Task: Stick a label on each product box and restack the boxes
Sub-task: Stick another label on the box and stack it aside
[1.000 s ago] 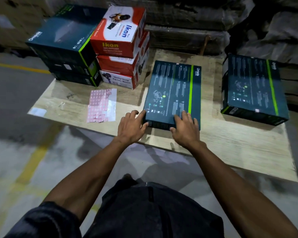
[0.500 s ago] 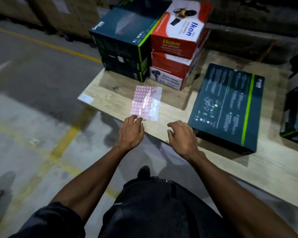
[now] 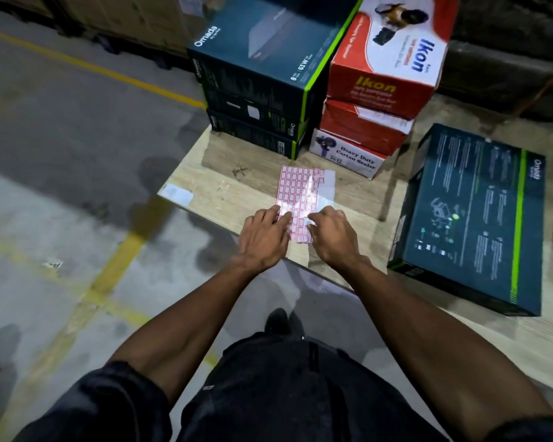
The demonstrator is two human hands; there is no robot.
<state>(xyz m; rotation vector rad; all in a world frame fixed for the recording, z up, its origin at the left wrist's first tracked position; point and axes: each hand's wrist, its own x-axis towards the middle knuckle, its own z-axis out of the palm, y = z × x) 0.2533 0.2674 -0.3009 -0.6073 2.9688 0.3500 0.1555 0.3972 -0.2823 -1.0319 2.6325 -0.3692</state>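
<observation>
Pale wood-grain board [image 3: 237,199] lies on the grey concrete floor [image 3: 77,138] and carries everything. On its right side a large dark teal box [image 3: 479,218] lies flat, green stripe along its right edge. At the back stand two stacks side by side: three dark teal Omada boxes [image 3: 262,74] on the left, three red-and-white Ikon boxes [image 3: 383,68] on the right. Just in front of the stacks lies the sheet of pink-edged labels [image 3: 300,193], partly used along its right side. Both hands rest on its near end: the left hand [image 3: 264,239] lies flat with fingers spread on the sheet, the right hand [image 3: 334,236] curls its fingertips at a label; whether it pinches one I cannot tell.
</observation>
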